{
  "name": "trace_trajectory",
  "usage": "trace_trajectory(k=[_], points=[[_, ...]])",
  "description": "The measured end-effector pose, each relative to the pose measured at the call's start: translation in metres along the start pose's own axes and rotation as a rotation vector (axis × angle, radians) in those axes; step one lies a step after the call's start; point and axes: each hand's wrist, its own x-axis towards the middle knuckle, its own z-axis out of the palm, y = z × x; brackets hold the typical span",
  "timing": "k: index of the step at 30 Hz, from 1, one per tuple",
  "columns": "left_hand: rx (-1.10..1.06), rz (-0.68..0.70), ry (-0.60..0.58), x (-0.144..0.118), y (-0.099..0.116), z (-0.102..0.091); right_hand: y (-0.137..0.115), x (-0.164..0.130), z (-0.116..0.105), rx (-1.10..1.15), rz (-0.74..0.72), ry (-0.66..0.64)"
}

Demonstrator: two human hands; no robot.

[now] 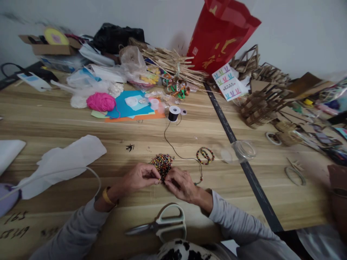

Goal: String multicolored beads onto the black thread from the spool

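Centrally, lower frame: left hand (139,177) and right hand (180,184) fingers pinched together at bead pile (162,164) edge; scissors (159,226) below on desk (54,122).

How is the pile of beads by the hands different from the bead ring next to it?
The bead pile is a loose heap; the bead bracelet is strung into neat loops. The left hand and right hand touch the pile's near edge, while the bracelet lies untouched farther right. The pile looks bigger. Both are small, many-coloured beads on the wooden table.

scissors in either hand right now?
No. The scissors lie on the table, while both hands pinch at the bead pile.
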Motion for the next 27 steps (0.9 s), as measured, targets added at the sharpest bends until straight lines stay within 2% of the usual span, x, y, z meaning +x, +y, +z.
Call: trace_trajectory(k=[21,27], points=[[-0.013,0.027,-0.026,0.0018,-0.0009,0.0030,0.0019,-0.0036,0.0019,-0.009,-0.034,-0.044],[-0.053,-0.007,-0.021,0.0018,0.0003,0.0049,-0.0005,-0.0017,-0.0005,-0.002,-0.067,-0.051]])
